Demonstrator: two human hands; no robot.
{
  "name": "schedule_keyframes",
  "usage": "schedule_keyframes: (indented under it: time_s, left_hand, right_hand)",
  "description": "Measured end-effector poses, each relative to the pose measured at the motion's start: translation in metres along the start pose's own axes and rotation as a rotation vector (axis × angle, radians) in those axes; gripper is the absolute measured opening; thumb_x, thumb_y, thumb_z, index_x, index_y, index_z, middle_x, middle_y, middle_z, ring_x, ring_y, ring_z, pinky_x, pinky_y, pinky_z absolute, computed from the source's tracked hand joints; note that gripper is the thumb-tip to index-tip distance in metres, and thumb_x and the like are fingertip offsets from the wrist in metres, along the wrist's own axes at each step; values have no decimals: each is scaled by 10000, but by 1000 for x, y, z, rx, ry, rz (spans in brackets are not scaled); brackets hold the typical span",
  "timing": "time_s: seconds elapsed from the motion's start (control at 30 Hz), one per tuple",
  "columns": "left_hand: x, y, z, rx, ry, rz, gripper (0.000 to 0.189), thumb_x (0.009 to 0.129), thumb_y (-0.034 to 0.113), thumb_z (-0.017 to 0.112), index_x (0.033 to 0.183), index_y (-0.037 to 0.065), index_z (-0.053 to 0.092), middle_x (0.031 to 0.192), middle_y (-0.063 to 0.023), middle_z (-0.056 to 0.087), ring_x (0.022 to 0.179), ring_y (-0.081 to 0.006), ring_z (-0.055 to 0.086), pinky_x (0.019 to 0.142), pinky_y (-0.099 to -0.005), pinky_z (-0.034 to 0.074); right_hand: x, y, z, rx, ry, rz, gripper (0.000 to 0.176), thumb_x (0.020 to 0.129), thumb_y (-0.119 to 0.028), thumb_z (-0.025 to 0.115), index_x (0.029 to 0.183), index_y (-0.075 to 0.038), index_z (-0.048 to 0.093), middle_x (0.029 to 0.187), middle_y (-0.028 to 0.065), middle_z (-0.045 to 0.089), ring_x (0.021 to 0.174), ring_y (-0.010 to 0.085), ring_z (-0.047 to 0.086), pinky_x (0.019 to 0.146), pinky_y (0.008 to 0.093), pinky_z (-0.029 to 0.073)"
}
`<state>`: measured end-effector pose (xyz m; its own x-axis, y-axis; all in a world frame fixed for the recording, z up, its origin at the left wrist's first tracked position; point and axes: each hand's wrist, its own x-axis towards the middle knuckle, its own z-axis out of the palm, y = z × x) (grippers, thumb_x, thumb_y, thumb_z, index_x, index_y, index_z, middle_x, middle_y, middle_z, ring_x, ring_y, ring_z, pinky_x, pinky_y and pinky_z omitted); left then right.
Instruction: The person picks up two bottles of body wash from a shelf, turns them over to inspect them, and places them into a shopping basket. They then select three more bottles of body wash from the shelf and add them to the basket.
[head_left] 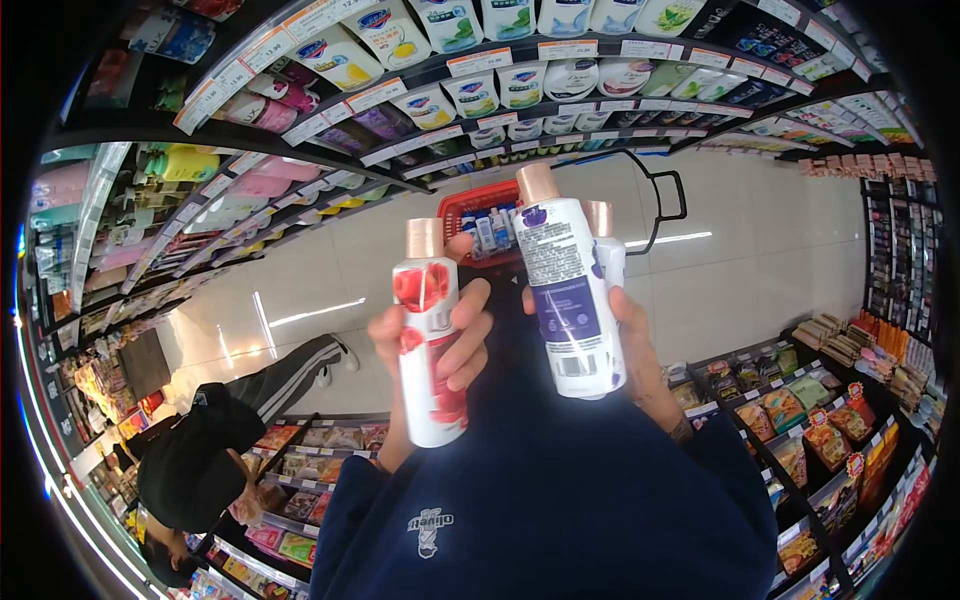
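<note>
Bottle, one — white, rose-gold cap, red-flower print [424,365]: in the left hand [470,335], thumb on one side and fingers wrapped round the other; tilted slightly, cap toward the shelving.

Bottle, one — white, rose-gold cap, purple label with small print and barcode [566,305]: in the right hand [630,325], which is closed about it and a second bottle together. Second bottle, white with a rose-gold cap [611,262]: directly behind the purple-labelled one, mostly hidden, its label unreadable. The two groups are held side by side, a gap between them, in front of a navy shirt [560,490] with a white printed figure.

Shopping basket, red [453,222]: on the pale tiled floor [720,290], beyond the bottles; blue-and-white containers inside; black handle [670,195] to the right.

Shelving, tiered, with price tags [480,62]: white toiletry bottles in rows. Display racks of packaged goods [825,440]: lower right. Another person, black top [195,465], striped trousers: lower left.
</note>
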<state>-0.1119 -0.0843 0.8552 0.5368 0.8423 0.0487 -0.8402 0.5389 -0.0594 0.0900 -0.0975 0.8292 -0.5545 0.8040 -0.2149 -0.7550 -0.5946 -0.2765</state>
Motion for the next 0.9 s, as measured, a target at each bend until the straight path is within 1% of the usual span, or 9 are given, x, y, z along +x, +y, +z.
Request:
schedule_keyframes:
  time_s: [0.13,0.23,0.3,0.57,0.63,0.67,0.73,0.83,0.9]
  left_hand:
    - [3,-7,12,84,348,104,851,783,463,624,1394,-22,281,1061,-89,462,898,-181,439,724,-298,383]
    - [6,-8,-11,131,267,163,892,790,510,545,1390,-78,246,1053,-105,464,882,-186,443,727,-299,390]
    - [4,-10,-17,74,239,162,865,808,515,494,1366,-106,270,996,-103,471,822,-181,450,706,-292,381]
    - [-9,-19,-23,296,578,212,794,834,497,510,1281,-125,301,898,-90,477,675,-165,498,612,-256,421]
    - [-18,-14,-40,205,270,173,870,775,509,561,1340,-86,270,1068,-137,496,857,-223,551,750,-306,457]
    - [-18,-16,-36,204,272,172,870,775,509,561,1340,-86,270,1068,-137,496,857,-223,551,750,-306,457]
    - [-15,-21,-24,331,541,141,942,710,538,588,1383,-32,258,1288,-189,431,1146,-301,476,967,-396,388]
    - [-23,-21,-24,298,561,144,968,672,571,585,1391,3,273,1413,-204,331,1314,-337,314,1086,-457,248]
    - [-25,-22,-23,266,515,140,935,703,570,576,1398,20,274,1415,-184,331,1311,-336,319,1079,-460,262]
  right_hand:
    - [3,9,-15,226,-142,16,815,800,-463,661,1339,41,314,1147,272,536,921,230,653,711,279,585]
    - [4,4,-7,248,-166,11,833,789,-458,675,1339,51,311,1156,265,534,936,237,648,754,282,576]
    - [4,-3,8,-81,18,-18,842,784,-429,688,1340,68,297,1170,256,530,979,244,633,818,307,556]
    - [19,3,18,-183,-82,6,784,806,-378,660,1339,69,298,1183,227,524,1040,301,590,913,350,488]
    - [15,2,20,-178,-52,8,743,807,-330,672,1337,48,314,1186,198,528,1031,265,593,889,340,495]
    - [10,1,18,-238,36,47,715,807,-300,677,1332,35,326,1175,177,535,1022,239,594,880,335,498]
    - [6,0,14,-289,142,108,640,802,-219,694,1307,-1,367,1121,110,558,979,163,595,833,311,506]
    - [3,2,14,-409,174,137,619,797,-234,707,1278,-7,391,1080,91,565,953,148,592,804,298,505]
    - [6,8,24,-782,257,-1,598,760,-298,748,1177,5,445,1015,101,588,871,172,620,741,296,500]
